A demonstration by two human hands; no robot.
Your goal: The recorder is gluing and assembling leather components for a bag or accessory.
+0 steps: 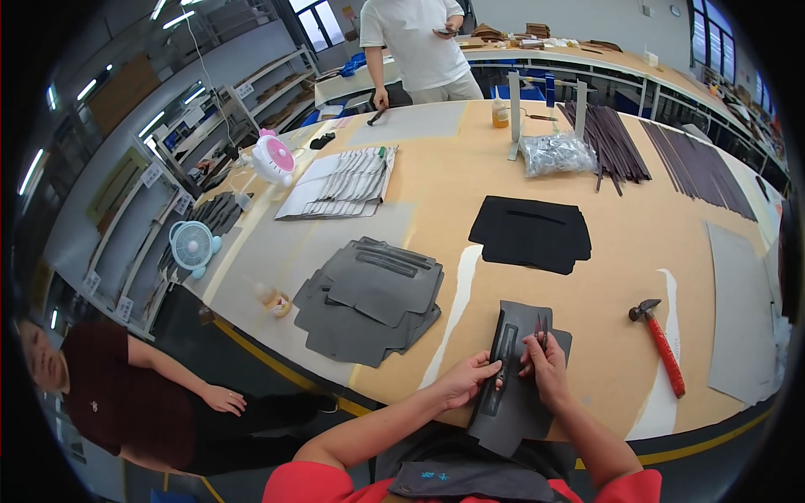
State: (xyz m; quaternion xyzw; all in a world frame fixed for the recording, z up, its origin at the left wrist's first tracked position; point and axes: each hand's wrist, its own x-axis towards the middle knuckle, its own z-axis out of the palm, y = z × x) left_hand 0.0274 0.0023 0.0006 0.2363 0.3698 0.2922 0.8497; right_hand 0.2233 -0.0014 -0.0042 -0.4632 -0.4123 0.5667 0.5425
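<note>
My left hand (474, 379) is closed on a dark grey panel (520, 419) at the front edge of the table, gripping it beside its long slot with a strip set in it. My right hand (543, 369) holds small pointed scissors (541, 327) upright over the panel's right part, just right of the slot. Left of them lies a stack of grey panels (377, 293), the top one with a similar slot. A black panel (528, 226) lies beyond my hands, and a hammer with a red handle (667, 360) rests to their right.
A person in dark red (138, 402) is at left; another in white (419, 42) stands across the table (444, 159). Around are fans (191, 247), glue bottles (275, 300), white sheets (331, 184), a clear bag (553, 155), dark strips (616, 142), a grey board (738, 310) and shelving (126, 251).
</note>
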